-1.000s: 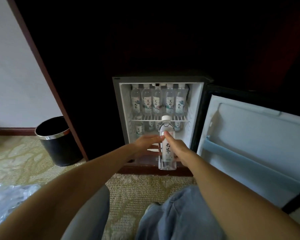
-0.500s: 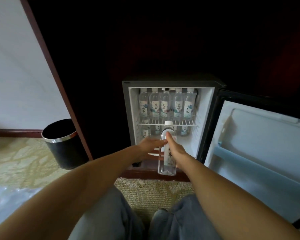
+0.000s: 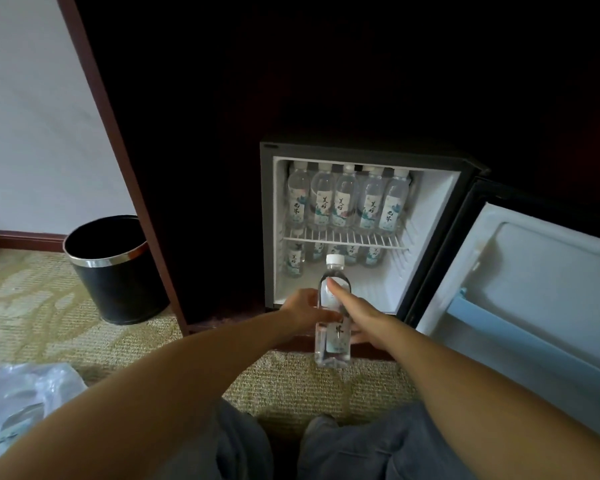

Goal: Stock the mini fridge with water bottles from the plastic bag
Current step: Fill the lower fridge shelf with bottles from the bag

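Observation:
A clear water bottle with a white cap stands upright in front of the open mini fridge. My left hand grips it from the left and my right hand grips it from the right, forefinger lying up the bottle's neck. Several bottles stand in a row on the wire shelf. More bottles stand on the fridge floor behind, partly hidden by the shelf. The plastic bag lies on the carpet at lower left.
The fridge door hangs open to the right, with a pale blue rail. A black waste bin with a metal rim stands left of the dark cabinet. My knees in grey trousers fill the bottom of the view.
The view has shifted, so the fridge now sits further right in the frame. Both hands still hold the bottle in front of the lower compartment, at much the same height.

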`<control>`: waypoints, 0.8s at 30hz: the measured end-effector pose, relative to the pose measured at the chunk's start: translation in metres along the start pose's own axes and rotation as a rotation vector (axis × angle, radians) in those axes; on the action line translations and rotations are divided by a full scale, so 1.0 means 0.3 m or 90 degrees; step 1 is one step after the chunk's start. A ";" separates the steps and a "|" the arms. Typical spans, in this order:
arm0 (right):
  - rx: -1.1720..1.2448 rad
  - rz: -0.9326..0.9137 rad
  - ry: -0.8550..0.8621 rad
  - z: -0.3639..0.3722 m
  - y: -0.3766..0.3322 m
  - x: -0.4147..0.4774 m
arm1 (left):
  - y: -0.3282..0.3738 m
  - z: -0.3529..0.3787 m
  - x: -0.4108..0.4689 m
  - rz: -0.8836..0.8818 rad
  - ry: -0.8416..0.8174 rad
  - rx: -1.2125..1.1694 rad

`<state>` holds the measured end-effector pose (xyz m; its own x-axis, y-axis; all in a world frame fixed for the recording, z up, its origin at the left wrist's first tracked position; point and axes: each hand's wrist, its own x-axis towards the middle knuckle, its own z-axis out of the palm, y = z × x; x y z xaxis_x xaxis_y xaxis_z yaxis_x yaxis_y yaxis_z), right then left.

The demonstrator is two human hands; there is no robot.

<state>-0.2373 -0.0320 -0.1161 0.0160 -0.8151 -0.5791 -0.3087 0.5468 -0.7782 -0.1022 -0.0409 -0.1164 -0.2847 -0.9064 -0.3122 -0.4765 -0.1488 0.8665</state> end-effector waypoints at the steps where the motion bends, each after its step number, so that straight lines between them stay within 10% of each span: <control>1: -0.001 -0.003 -0.003 0.013 -0.009 0.010 | -0.015 -0.012 0.011 0.008 0.016 0.024; 24: 0.037 -0.195 0.142 -0.026 0.059 0.633 | -0.236 0.024 0.568 0.150 0.170 0.047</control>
<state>-0.2472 -0.1787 -0.2380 -0.1100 -0.9604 -0.2562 -0.2678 0.2768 -0.9229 -0.1228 -0.1820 -0.2339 -0.1703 -0.9853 0.0136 -0.4856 0.0960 0.8689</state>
